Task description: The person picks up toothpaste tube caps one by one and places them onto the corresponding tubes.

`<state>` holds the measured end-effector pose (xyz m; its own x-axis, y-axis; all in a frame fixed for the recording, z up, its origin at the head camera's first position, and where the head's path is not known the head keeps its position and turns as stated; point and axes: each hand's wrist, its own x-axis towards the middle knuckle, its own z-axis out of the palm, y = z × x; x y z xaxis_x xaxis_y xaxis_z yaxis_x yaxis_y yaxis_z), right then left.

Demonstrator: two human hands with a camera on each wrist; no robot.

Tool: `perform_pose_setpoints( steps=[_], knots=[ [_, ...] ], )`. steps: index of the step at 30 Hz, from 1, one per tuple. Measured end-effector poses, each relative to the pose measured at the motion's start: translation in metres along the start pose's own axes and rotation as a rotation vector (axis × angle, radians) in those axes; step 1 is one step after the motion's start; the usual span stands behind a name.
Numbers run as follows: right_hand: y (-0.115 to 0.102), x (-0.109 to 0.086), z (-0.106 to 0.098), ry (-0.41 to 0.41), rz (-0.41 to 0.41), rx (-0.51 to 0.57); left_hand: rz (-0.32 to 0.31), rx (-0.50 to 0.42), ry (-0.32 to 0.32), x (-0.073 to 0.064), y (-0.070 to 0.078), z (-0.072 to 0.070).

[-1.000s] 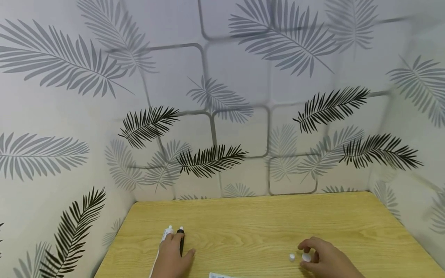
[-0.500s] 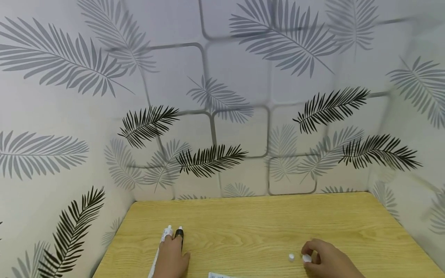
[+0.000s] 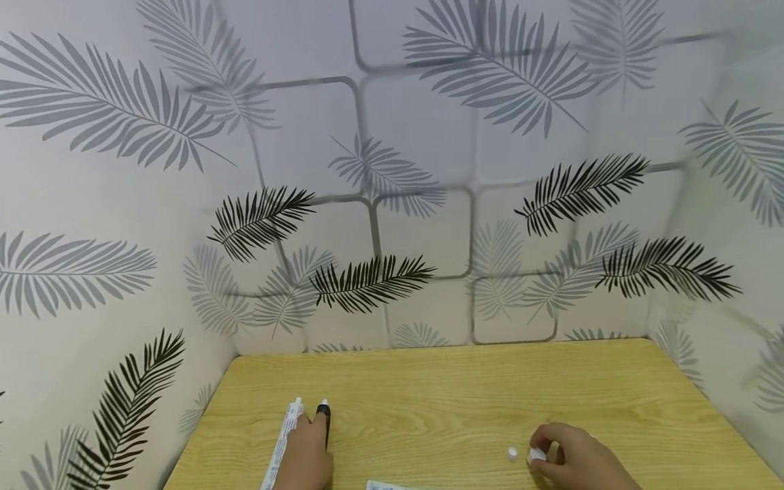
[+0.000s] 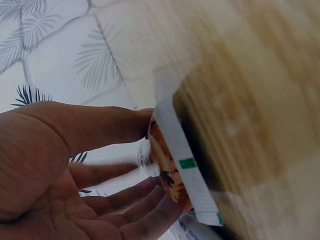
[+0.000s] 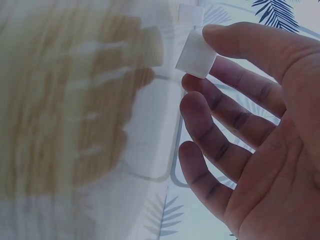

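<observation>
My left hand (image 3: 303, 452) grips a dark tube (image 3: 324, 410) with a small white nozzle. In the left wrist view, this tube (image 4: 167, 162) has a flat white crimped end and a brown-orange print, with my thumb on one side and fingers on the other. Just left of it lies a long white tube (image 3: 282, 442) with printed text. My right hand (image 3: 569, 452) pinches a white screw cap (image 5: 196, 54) between thumb and fingertips, low over the wooden table. A second small white cap (image 3: 512, 453) stands just left of that hand.
The wooden table (image 3: 429, 395) meets a wall with a leaf pattern (image 3: 416, 306) at its back edge. At the bottom middle, the end of another white printed item (image 3: 387, 485) shows, the rest cut off by the frame.
My left hand has closed around the dark tube and shifted it slightly right, away from the white tube. My right fingers have closed on the cap and tilted it.
</observation>
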<state>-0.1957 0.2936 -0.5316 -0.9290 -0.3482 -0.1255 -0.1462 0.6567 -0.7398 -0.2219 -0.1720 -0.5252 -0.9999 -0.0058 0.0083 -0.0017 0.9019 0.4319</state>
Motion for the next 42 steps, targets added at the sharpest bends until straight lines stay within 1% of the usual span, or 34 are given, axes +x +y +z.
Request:
perform_pose_setpoints(
  steps=[5,8,10,13,17,20,22,24,28,30,32,35,38,42],
  knots=[
    [0.001,0.000,-0.001,-0.004,-0.006,0.003,-0.024,0.012,-0.050,0.006,-0.001,-0.002],
    [0.002,0.001,-0.001,-0.010,-0.007,0.013,-0.036,0.006,-0.062,0.008,-0.002,-0.002],
    [0.003,0.001,-0.001,-0.018,-0.012,0.021,-0.041,0.009,-0.066,0.008,-0.001,-0.001],
    [0.004,0.000,-0.001,-0.022,-0.016,0.023,-0.035,0.023,-0.042,0.004,0.001,0.000],
    [0.002,-0.001,-0.001,-0.012,-0.010,0.016,-0.046,0.025,-0.039,0.002,0.005,-0.001],
    [0.001,-0.001,-0.001,-0.004,-0.009,0.007,-0.071,0.015,-0.082,0.006,0.006,-0.002],
    [0.001,-0.002,0.000,0.004,-0.011,-0.001,-0.073,0.011,-0.096,0.007,0.005,-0.001],
    [0.000,-0.002,0.000,0.012,-0.016,-0.008,-0.053,0.009,-0.096,0.007,0.004,0.000],
    [-0.003,-0.002,0.001,0.028,-0.036,-0.025,0.009,0.007,-0.078,0.004,0.000,0.003],
    [-0.005,-0.002,0.001,0.032,-0.044,-0.031,0.033,0.003,-0.084,0.003,0.000,0.004],
    [-0.007,-0.002,0.002,0.033,-0.057,-0.031,0.048,0.006,-0.103,0.004,0.000,0.004],
    [-0.009,-0.002,0.004,0.032,-0.076,-0.016,0.072,0.015,-0.118,0.005,0.003,0.004],
    [-0.012,-0.001,0.006,0.038,-0.104,-0.011,0.100,0.020,-0.097,0.006,0.008,0.006],
    [-0.018,0.003,0.011,0.058,-0.151,-0.012,0.116,-0.004,-0.085,0.004,0.015,0.008]
  ],
)
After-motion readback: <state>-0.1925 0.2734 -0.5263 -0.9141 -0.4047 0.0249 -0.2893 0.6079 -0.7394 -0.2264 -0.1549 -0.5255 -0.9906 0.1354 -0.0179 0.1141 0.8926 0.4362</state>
